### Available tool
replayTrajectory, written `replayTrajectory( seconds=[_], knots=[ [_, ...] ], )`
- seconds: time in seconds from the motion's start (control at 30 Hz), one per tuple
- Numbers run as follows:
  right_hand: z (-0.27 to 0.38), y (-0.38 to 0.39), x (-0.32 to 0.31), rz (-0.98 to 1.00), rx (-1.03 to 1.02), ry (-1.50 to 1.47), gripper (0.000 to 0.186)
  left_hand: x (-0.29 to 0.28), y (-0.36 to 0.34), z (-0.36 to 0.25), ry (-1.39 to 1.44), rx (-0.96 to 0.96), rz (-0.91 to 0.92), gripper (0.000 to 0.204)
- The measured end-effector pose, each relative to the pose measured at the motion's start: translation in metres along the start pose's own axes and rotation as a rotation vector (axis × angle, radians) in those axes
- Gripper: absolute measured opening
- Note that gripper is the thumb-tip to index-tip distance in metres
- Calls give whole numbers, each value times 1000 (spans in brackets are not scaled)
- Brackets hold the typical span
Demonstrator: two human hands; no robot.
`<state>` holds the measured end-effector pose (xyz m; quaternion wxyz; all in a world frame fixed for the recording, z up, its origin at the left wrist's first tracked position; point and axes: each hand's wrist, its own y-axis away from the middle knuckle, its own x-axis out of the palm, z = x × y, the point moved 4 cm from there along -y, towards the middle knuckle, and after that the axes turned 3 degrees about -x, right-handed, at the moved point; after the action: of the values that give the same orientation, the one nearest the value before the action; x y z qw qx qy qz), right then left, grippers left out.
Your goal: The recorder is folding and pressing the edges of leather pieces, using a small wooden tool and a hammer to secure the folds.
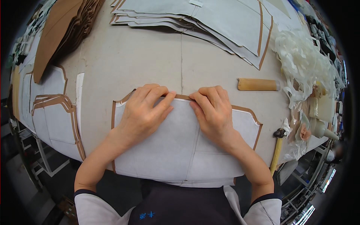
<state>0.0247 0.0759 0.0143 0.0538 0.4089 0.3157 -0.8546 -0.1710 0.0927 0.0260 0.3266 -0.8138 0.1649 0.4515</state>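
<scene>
A white-backed garment panel (161,150) with brown folded edges lies in front of me, its near end reaching over the table's front edge. At its far edge both hands work on the narrow brown fold (182,97). My left hand (146,108) is closed on the fold left of the middle, thumb and forefinger together. A short way to the right, my right hand (213,112) pinches the same fold with fingertips and thumb. The fingers cover parts of the edge beneath them, and a short stretch of fold shows between the hands.
A stack of similar panels (217,26) lies at the back. Brown pieces (60,30) and more panels (56,120) are at the left. On the right are a tan bar (258,84), a yellow-handled hammer (276,153), tangled translucent strips (300,56) and a squeeze bottle (320,128).
</scene>
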Motion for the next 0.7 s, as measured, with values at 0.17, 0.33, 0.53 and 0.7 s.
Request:
replayTrajectory(
  seconds=[0.17,0.33,0.53,0.7],
  knots=[
    [-3,-5,6,-44,-66,31,25,12,-11,-8,143,-56,-83,41],
    [-2,-7,10,-82,-70,59,23,18,-18,-7,169,-97,-100,33],
    [-2,-5,10,-57,-89,88,22,14,-22,0,158,-47,-87,27],
    [-2,0,6,-43,-156,109,26,17,-18,-4,-9,167,-112,31]
  ],
)
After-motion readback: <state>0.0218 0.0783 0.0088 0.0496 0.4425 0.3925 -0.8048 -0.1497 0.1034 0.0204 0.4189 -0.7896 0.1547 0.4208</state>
